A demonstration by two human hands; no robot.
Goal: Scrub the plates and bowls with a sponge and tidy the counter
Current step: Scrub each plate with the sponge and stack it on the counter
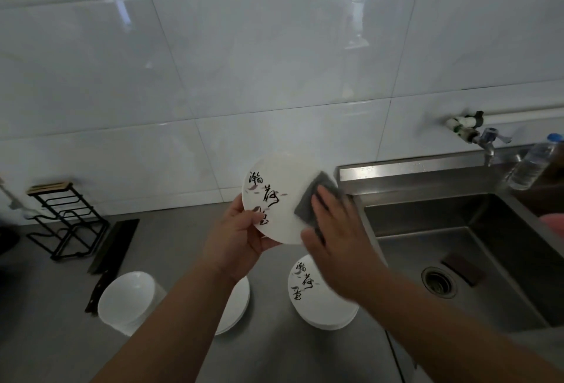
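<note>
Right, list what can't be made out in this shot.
Head view:
- Right hand: motion-blurred; its grip on the sponge is unclear.
- Plate stack: mostly behind the left forearm; count unknown.
- Pink thing: cut off by the right edge.
- Dark block by the sink drain: too dim to identify.
- Held plate: its back and the left hand's fingers behind it are hidden.

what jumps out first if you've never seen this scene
The white plate with black brush lettering, held up mid-frame by the left hand while the right hand presses a grey sponge to its right side. Below it a matching stack of plates sits on the counter, beside the steel sink at right.
</note>
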